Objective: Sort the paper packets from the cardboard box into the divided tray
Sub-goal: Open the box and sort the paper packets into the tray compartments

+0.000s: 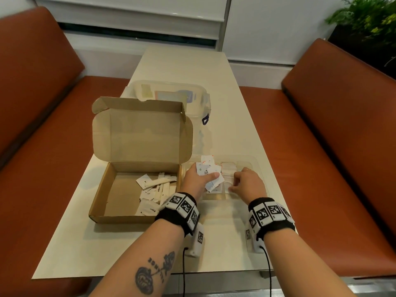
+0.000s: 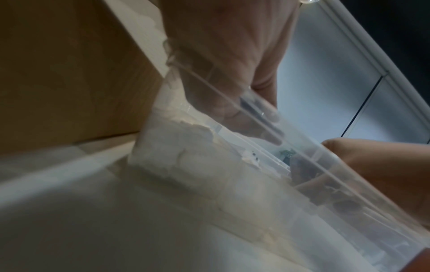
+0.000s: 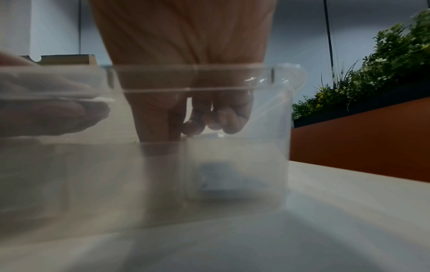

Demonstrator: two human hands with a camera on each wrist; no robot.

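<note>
cream table (image 1: 235, 108) between orange benches (image 1: 334, 129); left hand (image 1: 196, 179) clutching packets (image 1: 211, 174); right hand (image 1: 248, 184) grip unclear.

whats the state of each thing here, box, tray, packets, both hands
cardboard box: lid open, packets still inside
divided tray: clear, some packets already in it
left hand: holds a bunch of white packets over the tray
right hand: fingers reach down into the tray, grip unclear
lidded plastic container: closed

Raised lid of cardboard box (image 1: 141, 136) blocks the far-left approach; lidded clear container (image 1: 171, 97) stands behind. Tabletop (image 1: 225, 239) bare near the front edge.
</note>
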